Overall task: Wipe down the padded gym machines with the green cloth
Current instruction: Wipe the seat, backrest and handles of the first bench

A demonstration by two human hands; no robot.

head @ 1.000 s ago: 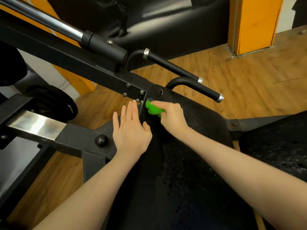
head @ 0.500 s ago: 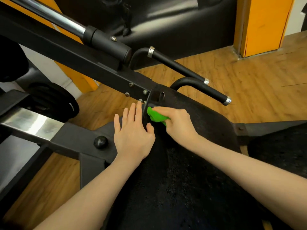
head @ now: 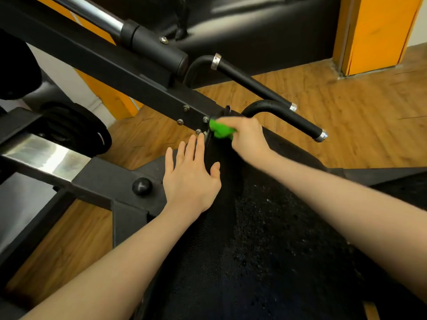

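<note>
At the far left a black weight plate point(head: 76, 132) is sitting behind the machine's shiny steel beam point(head: 44, 155), and a chrome bar point(head: 92, 16) is running down into a black sleeve along the black frame point(head: 129, 75) above it. I am laying my left hand point(head: 191, 179) flat, fingers straight and close together, on the left edge of the black padded seat point(head: 265, 239), my fingertips point(head: 200, 140) reaching just beside the frame's bolts point(head: 198, 131). Just right of that, I am gripping the green cloth point(head: 220, 130) bunched in my right hand point(head: 248, 139), fingers curled round it, and pressing it against the top end of the pad where it meets the frame. Farther right, two black handles point(head: 288, 118) with silver end caps are sticking out over the wooden floor point(head: 358, 116), and an orange pillar point(head: 376, 33) is standing at the top right.
</note>
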